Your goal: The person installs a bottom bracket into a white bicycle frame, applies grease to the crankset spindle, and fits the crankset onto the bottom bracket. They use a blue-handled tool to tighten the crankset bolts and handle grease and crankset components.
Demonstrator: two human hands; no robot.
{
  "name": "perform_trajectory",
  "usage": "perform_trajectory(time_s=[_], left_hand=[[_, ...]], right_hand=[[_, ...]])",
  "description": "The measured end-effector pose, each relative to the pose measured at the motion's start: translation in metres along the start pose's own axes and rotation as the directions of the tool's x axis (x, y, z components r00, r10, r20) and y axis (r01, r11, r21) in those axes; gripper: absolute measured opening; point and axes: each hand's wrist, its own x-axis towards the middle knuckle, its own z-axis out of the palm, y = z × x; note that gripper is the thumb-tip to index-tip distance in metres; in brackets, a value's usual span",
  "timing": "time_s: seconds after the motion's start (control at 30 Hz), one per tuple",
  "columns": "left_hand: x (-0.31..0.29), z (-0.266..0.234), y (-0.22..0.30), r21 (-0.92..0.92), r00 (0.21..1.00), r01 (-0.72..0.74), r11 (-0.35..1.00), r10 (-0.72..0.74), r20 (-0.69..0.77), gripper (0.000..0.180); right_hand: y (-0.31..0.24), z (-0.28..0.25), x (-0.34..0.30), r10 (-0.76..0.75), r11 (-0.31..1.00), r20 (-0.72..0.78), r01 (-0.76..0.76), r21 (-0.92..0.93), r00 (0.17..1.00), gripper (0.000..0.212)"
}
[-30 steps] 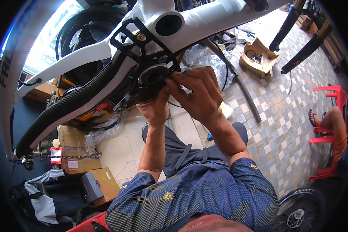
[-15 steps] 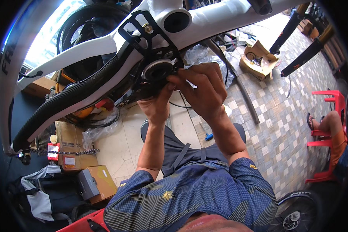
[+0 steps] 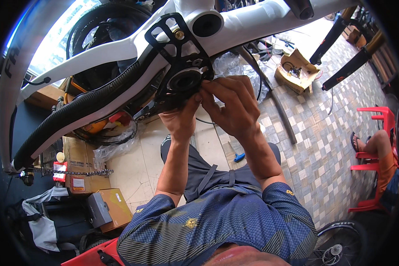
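A white bicycle frame (image 3: 257, 22) spans the top, with a black chain guide plate (image 3: 195, 52) against it around the dark round bottom bracket opening (image 3: 184, 82). From below, my left hand (image 3: 180, 120) is closed on the plate's lower edge; its fingertips are hidden behind the part. My right hand (image 3: 236, 104) pinches with thumb and forefinger at the plate's right edge, beside the opening. Whatever sits between those fingertips is too small or hidden to make out. A black ribbed guard (image 3: 82, 102) covers the frame's lower left tube.
A blue-handled tool (image 3: 239, 157) lies on the tiled floor. Behind are an open carton of parts (image 3: 292, 71), clear plastic wrap and fork legs (image 3: 346, 68). Boxes (image 3: 115, 208) and a chain (image 3: 75, 172) are at left. Someone sits on a red chair (image 3: 370, 206) at right.
The frame and chain guide plate have shifted slightly to the right in view. The plate looks turned a little, and both hands stay at the same places on it.
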Motion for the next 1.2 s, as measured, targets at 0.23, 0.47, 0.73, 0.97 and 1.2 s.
perform_trajectory(time_s=[0.23, 0.47, 0.73, 0.97, 1.2], left_hand=[[-0.0013, -0.0026, -0.0007, -0.010, 1.000, -0.005, 1.000, 0.005, 0.009, 0.044], [-0.0024, -0.0021, 0.0036, -0.006, 1.000, 0.025, 1.000, -0.025, 0.016, 0.040], [-0.0013, 0.0008, 0.0047, -0.021, 1.000, 0.022, 1.000, -0.022, 0.011, 0.039], [-0.0002, 0.0011, 0.0050, -0.006, 1.000, 0.018, 1.000, -0.018, 0.009, 0.038], [-0.0019, 0.0019, 0.0063, 0.004, 0.998, 0.061, 0.998, -0.061, 0.005, 0.036]], right_hand=[[0.0011, 0.0038, -0.0018, -0.009, 1.000, -0.030, 0.009, -0.004, 0.999, 0.034], [0.0000, 0.0068, -0.0035, 0.010, 1.000, -0.057, -0.011, -0.015, 0.998, 0.031], [-0.0027, 0.0051, 0.0024, -0.006, 0.999, -0.041, 0.004, -0.042, 0.999, 0.028], [-0.0016, 0.0063, 0.0015, -0.008, 0.999, -0.057, 0.006, -0.051, 0.998, 0.027], [-0.0037, 0.0051, 0.0029, 0.011, 0.998, -0.061, -0.015, -0.068, 0.998, 0.027]])
